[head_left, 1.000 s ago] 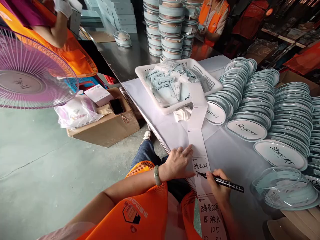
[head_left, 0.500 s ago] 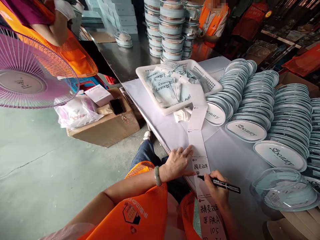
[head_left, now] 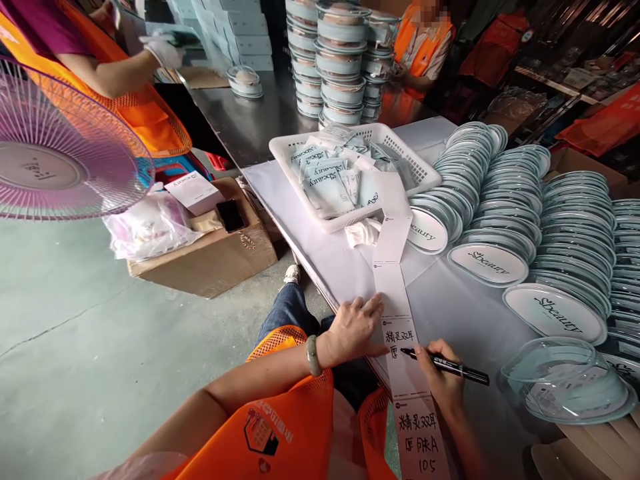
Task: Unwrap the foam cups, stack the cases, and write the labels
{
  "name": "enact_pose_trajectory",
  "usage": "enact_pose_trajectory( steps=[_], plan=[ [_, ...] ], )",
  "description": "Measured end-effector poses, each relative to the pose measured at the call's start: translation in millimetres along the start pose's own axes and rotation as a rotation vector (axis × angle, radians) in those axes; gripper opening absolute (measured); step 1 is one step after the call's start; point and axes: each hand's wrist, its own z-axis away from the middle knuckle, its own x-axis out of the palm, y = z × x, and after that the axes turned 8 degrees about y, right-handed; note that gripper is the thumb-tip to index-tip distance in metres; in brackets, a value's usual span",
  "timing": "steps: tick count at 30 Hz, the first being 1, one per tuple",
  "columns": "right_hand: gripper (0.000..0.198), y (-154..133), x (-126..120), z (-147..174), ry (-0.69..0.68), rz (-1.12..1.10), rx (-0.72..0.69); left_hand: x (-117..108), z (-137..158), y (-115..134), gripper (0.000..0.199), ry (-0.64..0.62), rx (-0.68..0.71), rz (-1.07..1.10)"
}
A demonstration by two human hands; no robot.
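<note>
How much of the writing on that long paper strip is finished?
One label near the person's body already carries several written lines. The right hand holds a black marker on the next label, where only the first line and one more character show, while the left hand pins the strip. The labels toward the basket look blank.

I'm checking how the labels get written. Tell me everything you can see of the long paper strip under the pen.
The label strip is a long, narrow band of white paper running from the white basket across the white-covered table to its near edge. It lies flat, with black handwritten characters on its near sections. The left hand presses its edge, and the right hand holds a black marker with its tip on it.
</note>
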Motion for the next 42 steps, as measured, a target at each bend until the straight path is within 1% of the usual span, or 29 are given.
enact_pose_trajectory(
  steps=[4, 6, 11, 18, 23, 27, 31, 34, 40, 42],
  plan=[
    [0.039, -0.6, -0.1, -0.3, -0.05, -0.018, -0.093, 0.9, 0.1, 0.8, 0.09, 0.0, -0.006, -0.001],
    [0.039, -0.4, -0.9, -1.1, -0.054, -0.036, -0.136, 1.2, 0.3, 1.3, 0.091, 0.001, -0.008, -0.006],
    [0.033, 1.6, -0.6, -0.5, 0.011, -0.055, -0.151, 1.3, 0.0, 2.4, 0.088, 0.005, -0.007, -0.018],
    [0.035, 2.7, -0.6, -0.9, -0.029, -0.064, -0.232, -0.1, -0.8, 2.9, 0.093, -0.008, -0.012, 0.001],
    [0.032, 1.8, -0.2, -1.0, -0.028, -0.06, -0.222, -1.8, -0.6, 3.5, 0.091, -0.015, -0.016, -0.006],
    [0.036, 0.9, -1.3, 0.2, -0.021, -0.034, -0.206, -2.5, -0.1, 4.1, 0.09, -0.004, -0.015, -0.009],
    [0.035, 2.9, -1.7, 2.8, 0.079, -0.001, -0.111, -2.0, -0.3, 3.3, 0.089, -0.003, -0.014, -0.003],
    [0.036, 4.2, -0.9, 2.7, 0.096, 0.008, -0.061, -1.5, -0.7, 2.7, 0.088, -0.002, -0.013, -0.001],
    [0.035, 3.2, -1.0, 1.5, 0.055, -0.011, -0.129, -2.8, -1.1, 3.4, 0.087, -0.018, -0.022, 0.013],
    [0.035, 3.6, -1.4, 2.2, 0.075, -0.016, -0.123, -3.4, -1.0, 3.8, 0.088, -0.019, -0.022, 0.012]
  ],
)
